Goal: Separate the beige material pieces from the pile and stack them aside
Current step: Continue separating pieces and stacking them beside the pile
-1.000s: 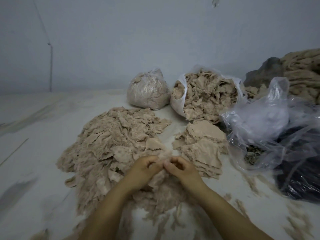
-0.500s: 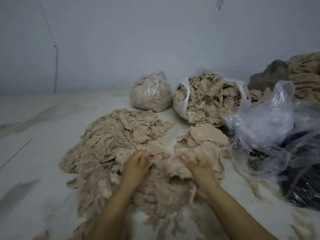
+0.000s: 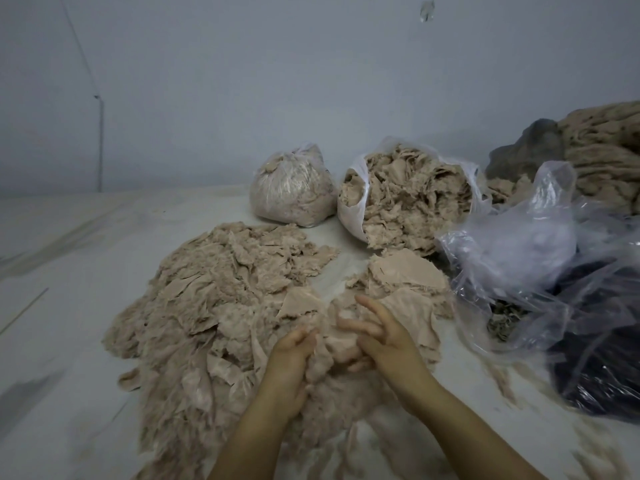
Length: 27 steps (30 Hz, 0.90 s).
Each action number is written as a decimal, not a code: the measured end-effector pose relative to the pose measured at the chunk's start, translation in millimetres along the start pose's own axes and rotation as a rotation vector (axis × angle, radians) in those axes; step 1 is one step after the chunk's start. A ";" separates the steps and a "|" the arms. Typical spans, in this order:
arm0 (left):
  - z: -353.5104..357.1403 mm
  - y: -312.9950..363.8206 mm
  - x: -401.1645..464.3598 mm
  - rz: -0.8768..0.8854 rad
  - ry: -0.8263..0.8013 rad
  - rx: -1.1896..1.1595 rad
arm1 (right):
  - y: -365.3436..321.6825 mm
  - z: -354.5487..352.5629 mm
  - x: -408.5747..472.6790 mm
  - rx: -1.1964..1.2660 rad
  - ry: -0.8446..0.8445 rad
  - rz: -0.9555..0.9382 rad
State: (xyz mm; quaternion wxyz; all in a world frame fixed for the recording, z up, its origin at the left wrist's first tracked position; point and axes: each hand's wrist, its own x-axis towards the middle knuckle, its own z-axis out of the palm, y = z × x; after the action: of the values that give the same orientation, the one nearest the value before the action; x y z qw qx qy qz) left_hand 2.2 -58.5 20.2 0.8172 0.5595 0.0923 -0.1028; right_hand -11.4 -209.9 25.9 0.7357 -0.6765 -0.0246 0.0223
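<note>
Both hands have come back together at the near edge of the pile [image 3: 221, 306]. Left hand [image 3: 291, 362] grips a beige piece [image 3: 329, 344]; right hand [image 3: 377, 337] lies released, fingers straight. Better to peel slowly, then lay it flat on the stack [image 3: 405, 282] just beside.

Beige, pinkish-tan tone seen across large pile [image 3: 214, 306] of frayed material pieces. Smoother, paler beige seen on small stack [image 3: 405, 275] beside it. Same beige seen through tied clear bag [image 3: 291, 188] and in open white-rimmed bag [image 3: 408, 199]. Translucent bluish-grey sheen noted on crumpled plastic bag [image 3: 519, 251]; black contents seen in bag [image 3: 602, 368] at right edge. Floor [image 3: 69, 341] off-white, streaked grey. Wall [image 3: 242, 81] plain pale grey-blue.
</note>
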 end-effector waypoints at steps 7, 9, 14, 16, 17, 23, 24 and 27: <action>7.0 4.9 0.5 -0.302 -0.196 -0.213 | -7.5 -4.9 10.0 0.075 0.016 0.233; 6.6 2.5 -0.2 -0.247 -0.233 -0.089 | -8.4 -6.1 14.7 0.151 0.096 0.252; 6.3 -11.8 3.1 0.092 -0.153 0.478 | -4.7 -1.0 22.9 -0.032 0.236 0.128; 9.6 -11.8 4.1 0.101 -0.069 0.315 | -1.8 -1.5 25.2 -0.129 0.355 0.037; 10.4 -10.3 4.0 0.064 -0.042 0.216 | -0.6 -2.9 26.1 -0.160 0.400 -0.007; 13.3 -10.9 3.6 0.017 -0.150 0.299 | -3.7 7.2 22.3 -0.243 0.381 -0.104; 13.9 -13.0 4.8 0.054 -0.095 0.371 | -4.8 8.9 22.8 -0.220 0.355 -0.090; 10.8 -13.5 10.3 0.210 0.131 0.303 | -6.5 1.8 25.7 -0.156 0.336 -0.049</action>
State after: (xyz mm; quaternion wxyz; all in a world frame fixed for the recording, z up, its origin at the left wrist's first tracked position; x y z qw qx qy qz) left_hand 8.8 -74.0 9.2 0.7220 0.6883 0.0696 0.0069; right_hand 14.1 -206.9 32.7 0.6749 -0.7250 0.0805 -0.1109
